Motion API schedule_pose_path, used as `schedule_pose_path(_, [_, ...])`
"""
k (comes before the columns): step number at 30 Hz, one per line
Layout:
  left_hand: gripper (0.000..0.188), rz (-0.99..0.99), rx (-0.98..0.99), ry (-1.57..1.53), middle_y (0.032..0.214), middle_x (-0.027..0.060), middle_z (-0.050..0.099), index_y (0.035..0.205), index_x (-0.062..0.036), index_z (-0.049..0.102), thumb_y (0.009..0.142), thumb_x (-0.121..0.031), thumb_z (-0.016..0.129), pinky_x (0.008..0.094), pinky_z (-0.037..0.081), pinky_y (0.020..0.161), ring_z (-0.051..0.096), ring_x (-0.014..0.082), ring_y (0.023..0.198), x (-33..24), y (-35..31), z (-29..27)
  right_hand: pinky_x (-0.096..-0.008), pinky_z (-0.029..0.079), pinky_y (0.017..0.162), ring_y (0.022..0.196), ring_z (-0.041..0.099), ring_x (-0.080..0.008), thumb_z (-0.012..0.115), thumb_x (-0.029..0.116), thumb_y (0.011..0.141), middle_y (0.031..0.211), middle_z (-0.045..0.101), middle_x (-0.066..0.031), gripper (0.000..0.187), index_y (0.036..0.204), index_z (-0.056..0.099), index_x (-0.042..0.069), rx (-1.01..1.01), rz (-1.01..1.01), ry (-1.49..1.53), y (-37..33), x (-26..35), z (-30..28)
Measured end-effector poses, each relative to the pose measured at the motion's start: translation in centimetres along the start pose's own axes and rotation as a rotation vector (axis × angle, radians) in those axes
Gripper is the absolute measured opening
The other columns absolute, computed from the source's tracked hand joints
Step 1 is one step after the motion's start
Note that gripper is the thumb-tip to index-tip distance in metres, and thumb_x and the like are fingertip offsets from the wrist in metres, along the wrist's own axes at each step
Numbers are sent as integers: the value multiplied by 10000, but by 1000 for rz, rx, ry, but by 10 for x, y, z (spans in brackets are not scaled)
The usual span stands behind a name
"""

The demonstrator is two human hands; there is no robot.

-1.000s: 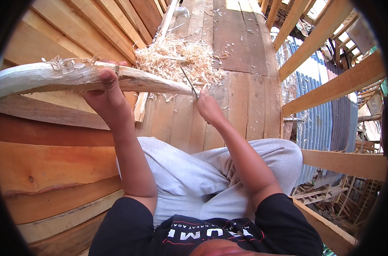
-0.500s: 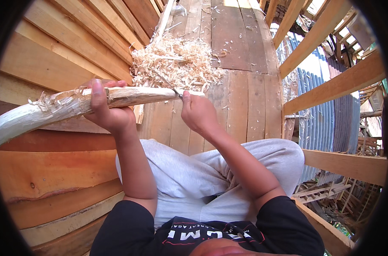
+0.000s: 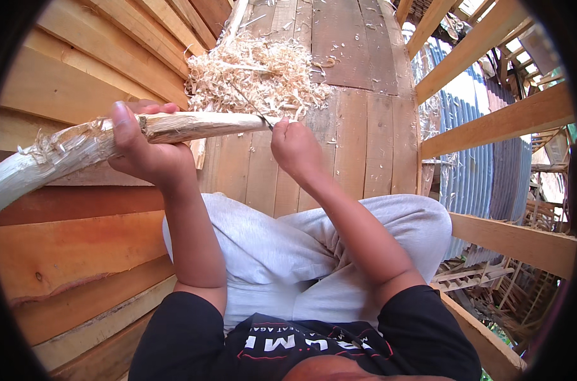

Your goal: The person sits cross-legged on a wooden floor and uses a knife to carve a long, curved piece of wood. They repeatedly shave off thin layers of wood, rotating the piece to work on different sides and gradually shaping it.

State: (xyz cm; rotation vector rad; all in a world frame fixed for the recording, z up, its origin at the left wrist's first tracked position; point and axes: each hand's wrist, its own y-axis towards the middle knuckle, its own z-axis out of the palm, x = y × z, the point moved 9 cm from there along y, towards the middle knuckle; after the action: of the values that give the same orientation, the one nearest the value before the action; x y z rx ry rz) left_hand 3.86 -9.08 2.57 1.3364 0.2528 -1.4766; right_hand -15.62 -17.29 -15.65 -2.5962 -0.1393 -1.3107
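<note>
A long, curved, pale branch (image 3: 203, 125), mostly stripped of bark, lies across the front of me, its thick end running off to the left. My left hand (image 3: 145, 143) is wrapped round it from below, thumb on the near side. Ragged fibres stick up on the wood left of that hand. At the slimmer right end, my right hand (image 3: 296, 149) is closed on a knife (image 3: 252, 105). Its narrow dark blade crosses the branch close to the tip and points away to the upper left. Fingers hide the knife's handle.
Curled wood shavings (image 3: 257, 73) are heaped on the plank floor (image 3: 352, 152) beyond the branch. Stacked boards (image 3: 79, 247) rise on the left. A wooden railing (image 3: 498, 120) runs along the right, with corrugated metal sheets (image 3: 466, 159) outside it. My crossed legs (image 3: 377, 222) lie beneath my forearms.
The knife blade has slid along the branch toward its right tip. My left hand and the branch have shifted a little left. The whole view has tilted slightly.
</note>
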Motion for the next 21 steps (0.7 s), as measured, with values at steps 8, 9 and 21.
schedule_pose_path(8, [402, -70, -72, 36, 718, 96, 498, 828, -34, 473, 839, -410, 613, 356, 491, 591, 569, 235, 634, 5, 1, -7, -538, 488, 724, 702, 613, -477, 340, 283, 975, 695, 606, -310, 558, 647, 624, -69, -18, 21, -3, 6, -20, 11])
schedule_pose_path(9, [398, -57, -46, 28, 715, 95, 496, 824, -38, 470, 839, -411, 608, 356, 492, 589, 566, 235, 630, 5, 1, -6, -538, 489, 722, 701, 613, -476, 338, 286, 975, 696, 607, -310, 562, 646, 623, -69, -31, -31, 11, 2, 0, 6])
schedule_pose_path(21, [352, 42, 49, -38, 654, 75, 471, 794, -53, 451, 839, -373, 589, 345, 490, 560, 528, 214, 566, -1, -1, 2, -550, 470, 779, 805, 610, -505, 342, 280, 943, 801, 612, -349, 524, 746, 645, -101, 24, 37, 2, 12, -17, 11])
